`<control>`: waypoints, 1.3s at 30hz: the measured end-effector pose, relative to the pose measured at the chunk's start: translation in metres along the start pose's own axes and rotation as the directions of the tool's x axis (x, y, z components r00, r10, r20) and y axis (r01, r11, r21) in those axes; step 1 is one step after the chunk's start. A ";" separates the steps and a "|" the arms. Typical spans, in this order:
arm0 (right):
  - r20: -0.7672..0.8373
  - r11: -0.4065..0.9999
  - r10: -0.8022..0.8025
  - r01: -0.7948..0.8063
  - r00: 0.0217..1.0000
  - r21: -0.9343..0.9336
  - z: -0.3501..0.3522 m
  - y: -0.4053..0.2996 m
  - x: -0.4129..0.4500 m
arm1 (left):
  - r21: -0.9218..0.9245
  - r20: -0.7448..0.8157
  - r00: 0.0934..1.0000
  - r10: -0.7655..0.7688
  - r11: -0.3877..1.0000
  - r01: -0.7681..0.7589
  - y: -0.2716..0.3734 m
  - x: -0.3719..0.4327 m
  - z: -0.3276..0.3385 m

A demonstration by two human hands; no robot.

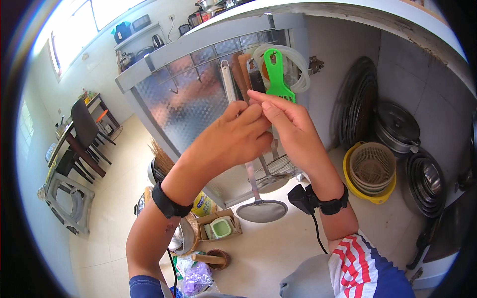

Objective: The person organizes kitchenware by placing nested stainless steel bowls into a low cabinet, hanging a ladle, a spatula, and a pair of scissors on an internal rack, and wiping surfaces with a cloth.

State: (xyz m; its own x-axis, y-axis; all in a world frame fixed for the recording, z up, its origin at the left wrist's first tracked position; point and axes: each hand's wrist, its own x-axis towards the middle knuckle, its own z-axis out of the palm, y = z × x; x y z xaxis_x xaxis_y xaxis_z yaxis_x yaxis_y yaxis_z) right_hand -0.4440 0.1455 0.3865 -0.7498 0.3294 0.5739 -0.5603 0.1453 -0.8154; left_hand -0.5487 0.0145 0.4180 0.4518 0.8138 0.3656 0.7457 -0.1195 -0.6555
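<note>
My left hand (238, 138) and my right hand (287, 123) meet in front of an open metal-framed cabinet door (175, 123). The left fingers are curled, back of the hand towards me; what they hold, if anything, is hidden. My right index finger points left and its thumb touches the left fingers; its other fingers are hidden. Behind them, utensils hang from a hook rack (186, 63). They include a metal ladle (262, 211), its handle partly covered by my left hand, another long-handled metal utensil (274, 180), wooden handles (244, 70) and a green plastic scraper-like tool (275, 70).
At right, nested metal bowls (425, 182), a lidded pot (397, 124) and a yellow basin (350, 182) with strainers stand inside the cabinet. A cardboard box (234, 225), a mortar with pestle (220, 259) and plastic bags (197, 277) lie below. The white countertop (328, 9) overhangs.
</note>
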 end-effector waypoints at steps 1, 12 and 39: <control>0.001 1.000 0.002 -0.002 1.000 0.002 0.001 0.002 -0.003 | -0.053 0.012 1.000 -0.028 0.998 0.028 0.000 0.001 0.002; 0.041 0.973 0.143 -0.133 0.989 -0.188 -0.005 0.026 -0.010 | -0.274 0.022 0.980 -0.199 0.941 0.197 0.010 -0.004 0.028; 0.084 0.286 -0.569 0.292 0.818 -0.912 0.037 0.115 -0.098 | -0.534 0.324 0.611 -0.723 0.393 0.748 0.197 -0.198 0.085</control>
State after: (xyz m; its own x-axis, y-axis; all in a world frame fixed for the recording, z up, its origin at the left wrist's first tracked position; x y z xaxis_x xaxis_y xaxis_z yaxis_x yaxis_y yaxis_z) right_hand -0.4477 0.0951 0.2394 -0.3246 0.1085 0.9396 -0.0584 0.9892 -0.1344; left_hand -0.5327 -0.1222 0.1604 -0.4215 0.7676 0.4828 0.8929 0.2583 0.3689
